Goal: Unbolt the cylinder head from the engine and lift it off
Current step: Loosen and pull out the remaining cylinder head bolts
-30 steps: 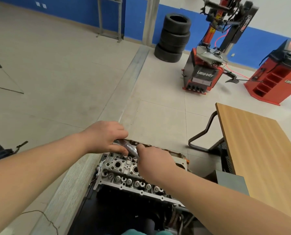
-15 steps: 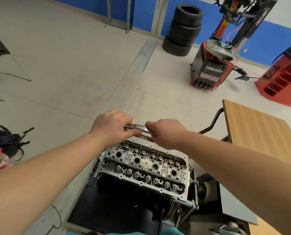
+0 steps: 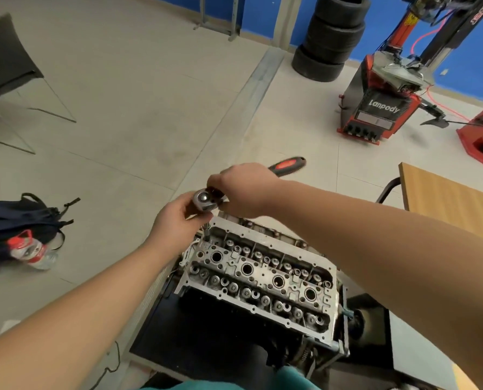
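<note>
The bare aluminium cylinder head (image 3: 263, 280) sits on the engine on a stand below me, its valve springs and plug holes showing. I hold a ratchet wrench (image 3: 206, 199) above the head's far left corner. My left hand (image 3: 175, 223) cups the ratchet's round head. My right hand (image 3: 243, 190) grips the shaft, and the black and red handle (image 3: 286, 166) sticks out beyond it to the right. A thin extension bar (image 3: 207, 233) drops from the ratchet to a bolt at that corner.
A wooden table (image 3: 448, 201) stands at the right. A dark backpack (image 3: 18, 220) and a water bottle (image 3: 30, 251) lie on the floor at the left. A chair (image 3: 7, 63), stacked tyres (image 3: 330, 38) and a red tyre changer (image 3: 381, 108) stand farther off.
The camera has dipped toward the engine. The ratchet handle has swung out to the right, and both hands now hold the tool higher above the far left corner.
</note>
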A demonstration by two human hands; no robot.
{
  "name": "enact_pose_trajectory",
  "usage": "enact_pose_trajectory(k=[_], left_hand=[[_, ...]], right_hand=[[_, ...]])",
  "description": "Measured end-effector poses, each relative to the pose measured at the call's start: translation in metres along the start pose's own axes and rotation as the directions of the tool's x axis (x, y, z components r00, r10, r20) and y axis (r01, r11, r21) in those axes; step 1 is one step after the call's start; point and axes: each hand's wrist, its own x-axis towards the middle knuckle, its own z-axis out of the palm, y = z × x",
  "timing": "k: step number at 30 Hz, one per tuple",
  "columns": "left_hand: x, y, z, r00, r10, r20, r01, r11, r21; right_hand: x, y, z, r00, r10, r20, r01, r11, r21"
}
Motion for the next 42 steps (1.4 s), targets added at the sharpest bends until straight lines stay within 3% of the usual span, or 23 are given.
enact_pose_trajectory(k=[3, 6, 8, 10, 14, 17, 20, 23, 26, 29, 31, 33, 35, 39, 42], left_hand=[[0.007, -0.005, -0.001, 0.994, 0.003, 0.111, -0.005, 1.000, 0.019], [0.015, -0.002, 0.000, 0.986, 0.059, 0.156, -0.070, 0.995, 0.066], [0.019, -0.002, -0.001, 0.982, 0.077, 0.175, -0.090, 0.994, 0.068], [0.019, -0.006, -0.002, 0.975, 0.080, 0.206, -0.092, 0.994, 0.053], [0.025, -0.013, -0.006, 0.956, 0.053, 0.288, -0.094, 0.987, 0.130], [0.032, -0.013, -0.008, 0.942, 0.067, 0.330, -0.112, 0.987, 0.118], [0.041, -0.016, -0.014, 0.937, 0.105, 0.332, -0.144, 0.985, 0.096], [0.044, -0.015, -0.015, 0.924, 0.152, 0.350, -0.186, 0.980, 0.064], [0.044, -0.017, -0.013, 0.915, 0.186, 0.358, -0.216, 0.975, 0.047], [0.047, -0.023, -0.017, 0.924, 0.170, 0.344, -0.200, 0.979, 0.051], [0.046, -0.024, -0.018, 0.909, 0.141, 0.392, -0.194, 0.976, 0.099], [0.046, -0.025, -0.015, 0.888, 0.134, 0.441, -0.190, 0.978, 0.085], [0.047, -0.027, -0.014, 0.875, 0.123, 0.469, -0.192, 0.976, 0.102], [0.048, -0.035, -0.019, 0.903, 0.118, 0.413, -0.176, 0.979, 0.105], [0.043, -0.031, -0.018, 0.909, 0.192, 0.370, -0.234, 0.970, 0.071]], right_hand=[[-0.010, -0.016, 0.008, 0.996, 0.086, 0.019, -0.087, 0.995, 0.056], [-0.016, -0.026, 0.017, 0.955, 0.263, 0.134, -0.291, 0.914, 0.282], [-0.019, -0.031, 0.018, 0.936, 0.308, 0.171, -0.349, 0.872, 0.342], [-0.020, -0.032, 0.013, 0.950, 0.259, 0.175, -0.299, 0.917, 0.265], [-0.013, -0.017, -0.007, 0.985, 0.079, 0.152, -0.071, 0.996, -0.057], [-0.006, -0.009, -0.011, 0.989, 0.033, 0.142, -0.025, 0.998, -0.059], [-0.003, -0.018, -0.009, 0.972, 0.198, 0.125, -0.204, 0.978, 0.035], [-0.004, -0.035, -0.002, 0.884, 0.398, 0.244, -0.437, 0.890, 0.132], [-0.004, -0.050, 0.001, 0.828, 0.427, 0.364, -0.536, 0.792, 0.291], [0.005, -0.053, -0.006, 0.882, 0.386, 0.268, -0.434, 0.888, 0.150], [0.007, -0.045, -0.015, 0.934, 0.233, 0.271, -0.239, 0.971, -0.011], [0.009, -0.036, -0.023, 0.962, 0.046, 0.269, 0.000, 0.985, -0.171], [0.010, -0.031, -0.026, 0.970, -0.028, 0.240, 0.083, 0.971, -0.224], [0.015, -0.041, -0.023, 0.954, 0.189, 0.235, -0.143, 0.970, -0.197], [0.010, -0.046, -0.018, 0.873, 0.394, 0.286, -0.384, 0.919, -0.094]])
